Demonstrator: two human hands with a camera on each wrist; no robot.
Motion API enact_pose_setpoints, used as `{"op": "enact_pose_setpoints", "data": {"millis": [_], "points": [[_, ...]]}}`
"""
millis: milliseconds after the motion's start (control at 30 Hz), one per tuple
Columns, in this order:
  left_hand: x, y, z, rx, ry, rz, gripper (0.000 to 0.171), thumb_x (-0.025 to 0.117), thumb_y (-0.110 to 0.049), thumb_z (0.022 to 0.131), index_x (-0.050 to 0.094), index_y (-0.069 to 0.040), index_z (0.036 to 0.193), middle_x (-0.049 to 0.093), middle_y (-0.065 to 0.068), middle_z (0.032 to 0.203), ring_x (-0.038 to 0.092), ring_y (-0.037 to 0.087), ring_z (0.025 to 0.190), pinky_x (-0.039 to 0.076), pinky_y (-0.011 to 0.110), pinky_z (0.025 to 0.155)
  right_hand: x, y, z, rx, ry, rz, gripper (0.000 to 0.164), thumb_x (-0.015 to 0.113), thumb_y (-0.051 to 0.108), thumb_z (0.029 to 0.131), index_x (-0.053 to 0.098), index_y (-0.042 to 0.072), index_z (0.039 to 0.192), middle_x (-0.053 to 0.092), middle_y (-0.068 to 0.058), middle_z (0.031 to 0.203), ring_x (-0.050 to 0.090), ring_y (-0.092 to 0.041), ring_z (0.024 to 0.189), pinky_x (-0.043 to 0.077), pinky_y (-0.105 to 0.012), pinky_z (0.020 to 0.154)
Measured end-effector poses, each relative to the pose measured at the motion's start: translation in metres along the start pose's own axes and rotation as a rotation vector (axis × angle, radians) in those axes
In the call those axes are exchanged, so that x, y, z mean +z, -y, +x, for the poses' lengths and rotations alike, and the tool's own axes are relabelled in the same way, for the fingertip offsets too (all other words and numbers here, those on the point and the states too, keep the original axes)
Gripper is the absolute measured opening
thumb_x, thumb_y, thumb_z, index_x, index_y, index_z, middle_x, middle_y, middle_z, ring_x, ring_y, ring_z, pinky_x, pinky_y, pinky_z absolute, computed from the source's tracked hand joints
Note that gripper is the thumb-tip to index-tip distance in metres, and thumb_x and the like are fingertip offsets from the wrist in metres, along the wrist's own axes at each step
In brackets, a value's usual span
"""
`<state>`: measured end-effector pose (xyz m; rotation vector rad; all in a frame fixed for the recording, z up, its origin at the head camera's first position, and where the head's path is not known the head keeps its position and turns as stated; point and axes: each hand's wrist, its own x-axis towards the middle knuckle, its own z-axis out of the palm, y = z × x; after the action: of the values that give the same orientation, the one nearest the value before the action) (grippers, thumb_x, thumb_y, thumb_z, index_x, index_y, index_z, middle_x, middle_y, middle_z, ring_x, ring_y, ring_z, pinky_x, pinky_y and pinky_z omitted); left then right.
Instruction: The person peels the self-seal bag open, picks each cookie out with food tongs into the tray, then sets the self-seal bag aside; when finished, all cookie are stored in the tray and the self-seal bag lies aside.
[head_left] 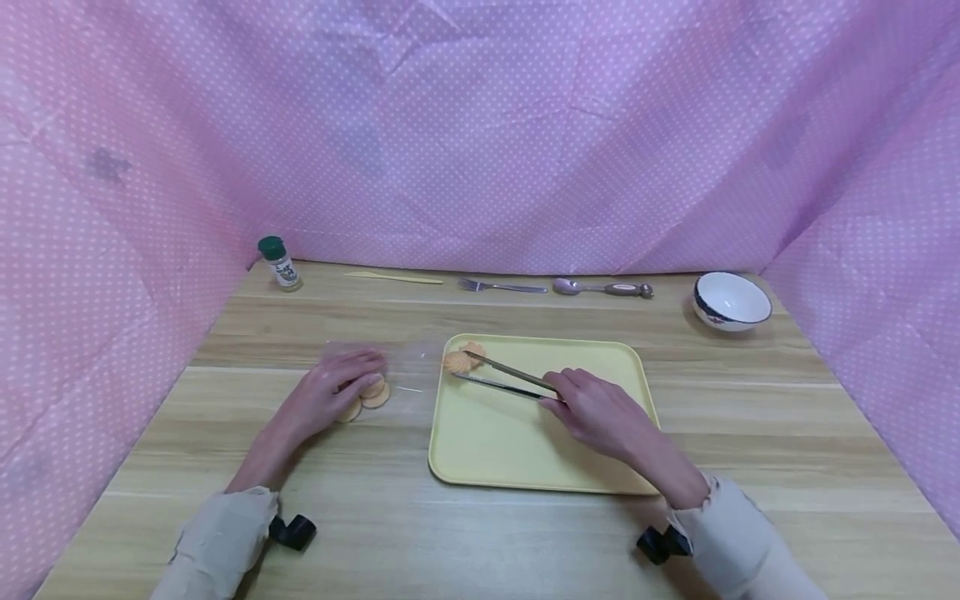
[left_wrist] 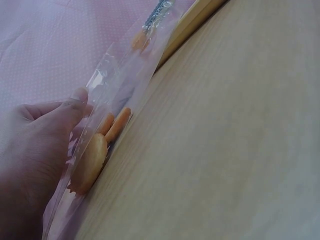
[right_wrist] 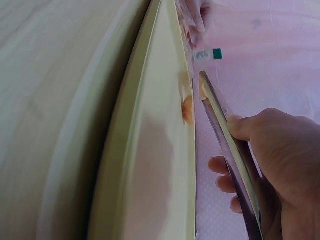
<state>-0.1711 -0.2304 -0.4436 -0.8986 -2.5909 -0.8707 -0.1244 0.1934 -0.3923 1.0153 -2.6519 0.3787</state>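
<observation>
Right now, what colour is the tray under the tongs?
Plain pale yellow; the tray shows best in the head view.

Pale beige left sleeve [head_left: 225, 529], matching right sleeve [head_left: 726, 537], both loosely wrinkled, black left wrist camera [head_left: 299, 532], black right wrist camera [head_left: 657, 546]

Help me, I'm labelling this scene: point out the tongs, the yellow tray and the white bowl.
Tongs [head_left: 517, 373]: head view, on the upper arm, midway along its length.
Yellow tray [head_left: 510, 454]: head view, on its bare floor.
White bowl [head_left: 735, 297]: head view, on its inner surface.
</observation>
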Motion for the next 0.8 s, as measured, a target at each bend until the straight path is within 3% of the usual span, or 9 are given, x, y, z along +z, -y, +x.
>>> {"op": "enact_pose_setpoints", "data": {"millis": [267, 467, 800], "points": [[0.000, 0.000, -0.001, -0.002, 0.003, -0.008, 0.031, 0.071, -0.009, 0.098, 0.072, -0.005, 0.129, 0.066, 0.014, 0.137, 0.057, 0.038, 0.131, 0.039, 0.062, 0.110, -0.005, -0.011, -0.018, 0.036, -0.048, 0.021, 0.019, 0.078, 0.011, 0.093, 0.067, 0.003, 0.107, 0.053, 0.004, 0.078, 0.051, -0.013, 0.068, 0.048, -0.032, 0.056], [0.001, 0.000, -0.001, -0.011, 0.012, -0.019, 0.030, 0.071, -0.010, 0.099, 0.073, -0.005, 0.128, 0.066, 0.014, 0.137, 0.057, 0.037, 0.131, 0.039, 0.062, 0.111, -0.007, -0.019, -0.030, 0.059, -0.069, 0.018, 0.022, 0.081, 0.009, 0.090, 0.067, 0.004, 0.107, 0.057, 0.003, 0.080, 0.055, -0.014, 0.070, 0.050, -0.033, 0.054], [0.000, 0.000, 0.000, -0.006, 0.008, -0.023, 0.029, 0.071, -0.009, 0.099, 0.073, -0.005, 0.127, 0.066, 0.015, 0.136, 0.058, 0.039, 0.130, 0.040, 0.062, 0.110, -0.008, -0.032, -0.038, 0.073, -0.079, 0.014, 0.024, 0.081, 0.006, 0.088, 0.067, 0.004, 0.107, 0.056, 0.002, 0.078, 0.053, -0.015, 0.067, 0.049, -0.035, 0.050]]}}
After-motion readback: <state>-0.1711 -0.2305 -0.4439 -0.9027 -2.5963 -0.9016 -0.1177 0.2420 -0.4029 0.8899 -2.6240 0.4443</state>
